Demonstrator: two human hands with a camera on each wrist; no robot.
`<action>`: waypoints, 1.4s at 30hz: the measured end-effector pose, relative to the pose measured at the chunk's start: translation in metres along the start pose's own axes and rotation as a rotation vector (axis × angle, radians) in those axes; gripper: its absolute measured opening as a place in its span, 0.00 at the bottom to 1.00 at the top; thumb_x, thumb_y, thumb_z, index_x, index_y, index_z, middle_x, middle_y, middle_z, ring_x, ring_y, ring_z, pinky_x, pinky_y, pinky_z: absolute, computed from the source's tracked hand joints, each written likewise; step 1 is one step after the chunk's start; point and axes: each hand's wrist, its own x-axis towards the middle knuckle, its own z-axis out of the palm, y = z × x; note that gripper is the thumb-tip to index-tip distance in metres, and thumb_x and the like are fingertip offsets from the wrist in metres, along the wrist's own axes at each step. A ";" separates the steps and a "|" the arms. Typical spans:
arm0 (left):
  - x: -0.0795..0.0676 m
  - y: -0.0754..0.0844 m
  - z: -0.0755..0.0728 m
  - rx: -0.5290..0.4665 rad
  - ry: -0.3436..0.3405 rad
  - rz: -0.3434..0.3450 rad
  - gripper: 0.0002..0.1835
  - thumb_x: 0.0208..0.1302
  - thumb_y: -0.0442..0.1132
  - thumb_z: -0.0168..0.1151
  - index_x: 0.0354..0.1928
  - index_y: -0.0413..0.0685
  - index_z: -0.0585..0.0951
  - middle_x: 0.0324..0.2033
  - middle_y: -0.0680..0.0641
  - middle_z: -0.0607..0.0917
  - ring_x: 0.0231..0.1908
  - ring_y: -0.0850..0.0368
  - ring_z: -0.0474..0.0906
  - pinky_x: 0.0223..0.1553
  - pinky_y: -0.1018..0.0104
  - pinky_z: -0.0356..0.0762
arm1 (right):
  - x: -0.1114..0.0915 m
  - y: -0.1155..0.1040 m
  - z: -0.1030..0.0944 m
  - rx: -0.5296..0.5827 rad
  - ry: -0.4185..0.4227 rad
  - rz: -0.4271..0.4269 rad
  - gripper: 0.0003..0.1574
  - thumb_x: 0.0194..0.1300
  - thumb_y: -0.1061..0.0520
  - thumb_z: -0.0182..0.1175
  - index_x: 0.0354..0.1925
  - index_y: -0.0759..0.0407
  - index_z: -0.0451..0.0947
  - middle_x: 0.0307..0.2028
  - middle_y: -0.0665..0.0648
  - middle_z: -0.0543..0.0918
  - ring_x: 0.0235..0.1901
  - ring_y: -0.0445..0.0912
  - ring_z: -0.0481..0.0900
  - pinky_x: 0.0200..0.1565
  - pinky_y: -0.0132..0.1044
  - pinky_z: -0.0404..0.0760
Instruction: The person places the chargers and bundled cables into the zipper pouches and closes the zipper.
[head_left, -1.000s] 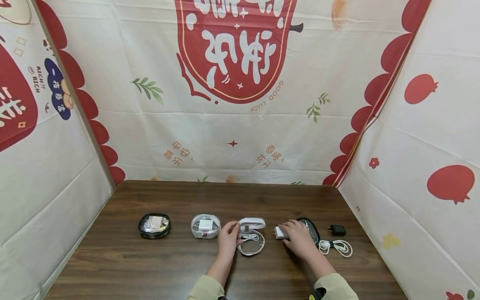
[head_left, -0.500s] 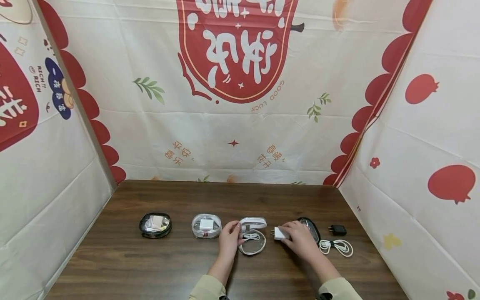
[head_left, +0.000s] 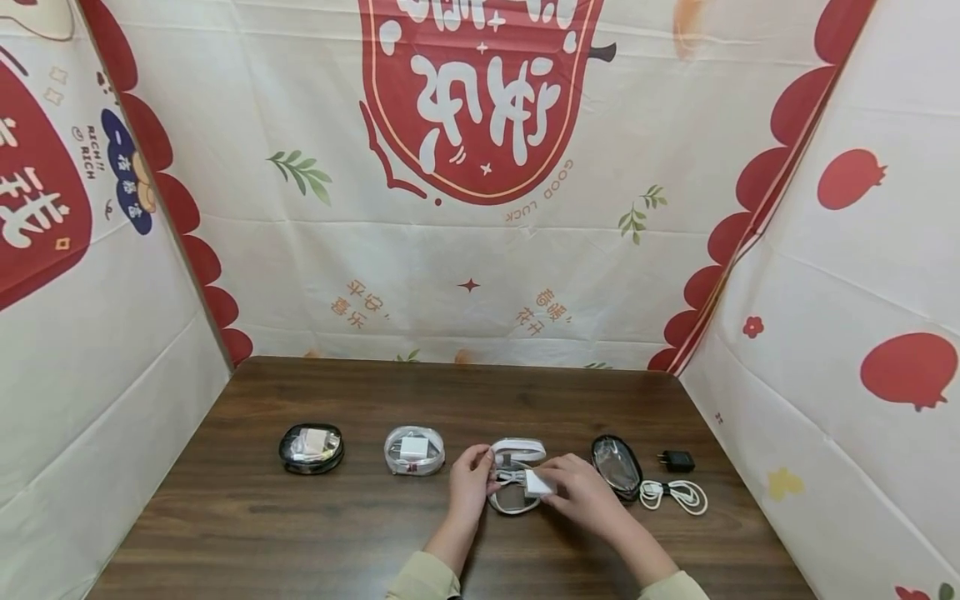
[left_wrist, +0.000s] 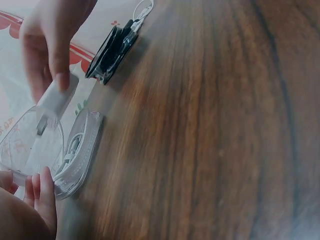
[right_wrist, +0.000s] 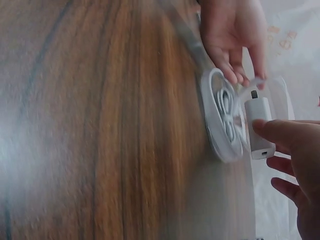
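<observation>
My left hand (head_left: 470, 485) pinches the left edge of an open clear case with white trim (head_left: 519, 450). Inside the case lies a bundled white cable (right_wrist: 226, 114). Between the thumb and fingers of my right hand (head_left: 587, 495) is a white charger plug (right_wrist: 259, 125), held over the open case with its prongs toward the left hand. In the left wrist view the plug (left_wrist: 58, 99) appears in front of the raised lid. Whether it touches the case cannot be told.
Right of the hands lie a black-trimmed clear case (head_left: 618, 467), a black charger plug (head_left: 677, 461) and a bundled white cable (head_left: 682, 497). To the left stand a filled white-trimmed case (head_left: 414, 451) and a filled black-trimmed case (head_left: 311, 449). Printed cloth surrounds the table (head_left: 300, 533).
My right hand has moved left with the white charger plug, from beside the black-trimmed case to over the open white-trimmed one. The left hand keeps its hold on that case.
</observation>
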 end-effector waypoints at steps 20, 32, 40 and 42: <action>-0.027 0.038 0.005 0.007 -0.058 0.011 0.10 0.69 0.28 0.54 0.45 0.25 0.77 0.32 0.34 0.80 0.25 0.56 0.75 0.33 0.47 0.83 | 0.010 -0.013 0.017 -0.029 -0.134 -0.071 0.18 0.48 0.59 0.73 0.41 0.60 0.85 0.41 0.52 0.83 0.43 0.48 0.78 0.46 0.46 0.77; -0.003 -0.002 0.007 0.019 -0.030 0.003 0.10 0.69 0.30 0.56 0.46 0.29 0.79 0.32 0.37 0.80 0.25 0.57 0.75 0.27 0.61 0.84 | 0.007 -0.016 0.029 -0.093 -0.057 0.050 0.19 0.45 0.56 0.77 0.40 0.54 0.87 0.39 0.50 0.79 0.42 0.47 0.76 0.40 0.46 0.76; -0.001 -0.003 0.002 0.057 -0.042 0.070 0.09 0.67 0.29 0.59 0.46 0.29 0.80 0.33 0.42 0.80 0.25 0.56 0.77 0.26 0.63 0.83 | 0.003 -0.015 0.025 -0.085 0.152 0.084 0.07 0.50 0.56 0.73 0.30 0.53 0.85 0.34 0.47 0.80 0.35 0.45 0.76 0.37 0.44 0.75; -0.001 -0.003 0.000 0.099 -0.041 0.104 0.09 0.66 0.29 0.60 0.45 0.31 0.81 0.34 0.43 0.79 0.25 0.57 0.76 0.25 0.64 0.82 | 0.003 -0.014 0.022 -0.073 0.238 0.110 0.06 0.50 0.58 0.72 0.27 0.51 0.83 0.32 0.46 0.79 0.32 0.44 0.75 0.35 0.43 0.74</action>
